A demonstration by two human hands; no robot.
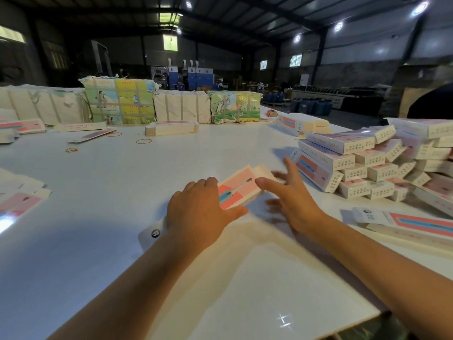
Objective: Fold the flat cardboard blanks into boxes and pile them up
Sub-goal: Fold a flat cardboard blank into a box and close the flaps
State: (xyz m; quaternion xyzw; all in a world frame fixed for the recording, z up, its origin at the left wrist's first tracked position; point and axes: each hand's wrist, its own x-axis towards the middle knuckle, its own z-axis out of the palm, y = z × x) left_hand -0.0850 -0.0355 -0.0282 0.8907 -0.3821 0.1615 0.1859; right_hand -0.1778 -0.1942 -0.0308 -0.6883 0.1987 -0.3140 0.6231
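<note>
Boxes (343,165) already folded lie piled at the right of the counter (147,182), many of them in rough layers, so we judge a good share of the work is done. Between our hands, near the middle, lies one blank (236,190), pink and blue on its face, and it looks flat or only partly raised; we cannot tell which. Our left hand (201,212) rests on its near end with fingers straight and spread, gripping nothing. Our right hand (291,200) is open too, fingers spread beside the blank's right edge, blurred; whether it touches the card we cannot say.

Plenty remains. More flat blanks (402,223) lie near right, another lot (19,200) at near left, and a low stack (171,130) sits far across the counter. Behind that stack stand tied bundles (120,101) of printed card, unopened. Loose rubber bands (144,141) lie far left. We judge this blank has yet to be squared up, closed and added to the pile.
</note>
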